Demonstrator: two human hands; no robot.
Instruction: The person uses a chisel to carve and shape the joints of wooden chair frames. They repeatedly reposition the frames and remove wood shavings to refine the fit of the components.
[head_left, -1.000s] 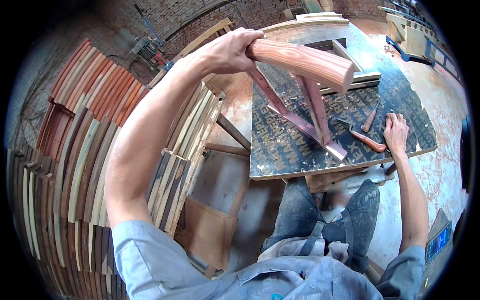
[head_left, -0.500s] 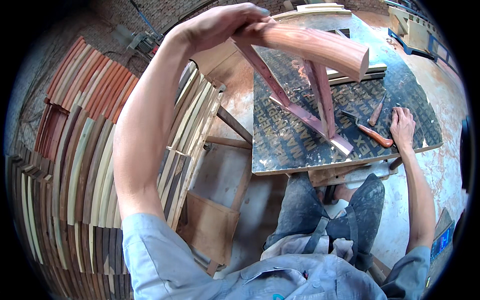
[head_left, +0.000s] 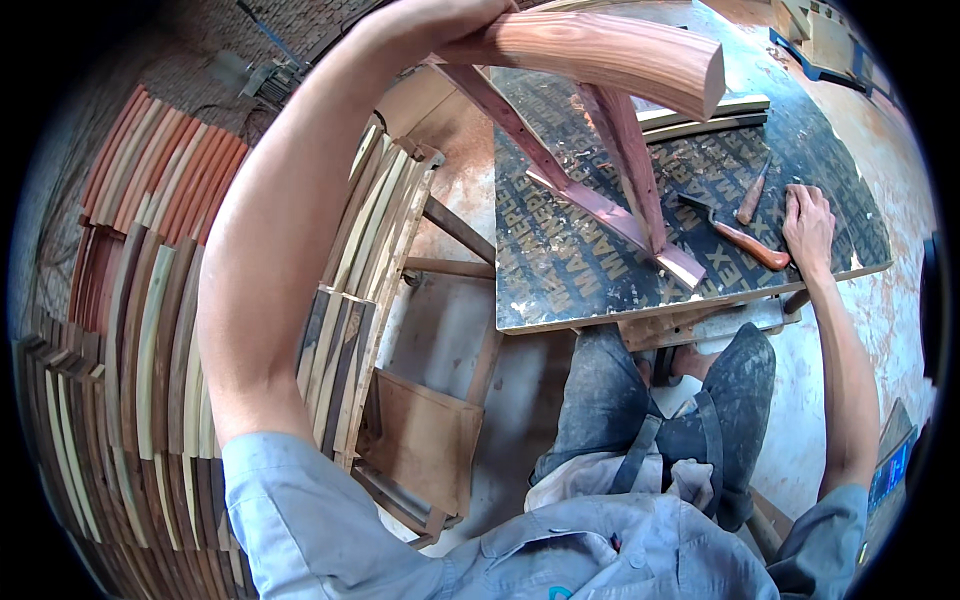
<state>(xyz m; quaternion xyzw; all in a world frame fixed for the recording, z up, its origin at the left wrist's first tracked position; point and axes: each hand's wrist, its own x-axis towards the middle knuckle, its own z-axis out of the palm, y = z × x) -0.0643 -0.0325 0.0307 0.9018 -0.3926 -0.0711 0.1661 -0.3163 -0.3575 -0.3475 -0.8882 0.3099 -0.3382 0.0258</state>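
Head view, the only one here. A reddish wooden frame (head_left: 631, 155) stands leaning over the table (head_left: 560, 303): thick top bar (head_left: 610, 50) raised above the tabletop, two legs (head_left: 508, 122) running down from it, bottom rail (head_left: 608, 214) low over the table's middle, one end toward its near edge. Whether the rail fully rests on the wood I can't make out. Joining looks done, in my judgement: bar, legs and rail hold together as one piece. What is left I can't read; small dark spots on the legs could be holes or mere marks. Left hand (head_left: 468, 17), cut off by the top of the view, is hooked over the bar's left end and, from what shows, gripping it; so the grip sits at one end, with most of the frame to its right and below. Right hand (head_left: 808, 225) rests palm down near the table's right edge, fingers bent; nothing seen in it, but its underside is hidden, so how far it is closed I can't tell. Just beside it on the table, both unheld: a hooked tool (head_left: 750, 246) and a slim handled tool (head_left: 753, 202). Wood strips (head_left: 705, 122) lie farther back on the table.
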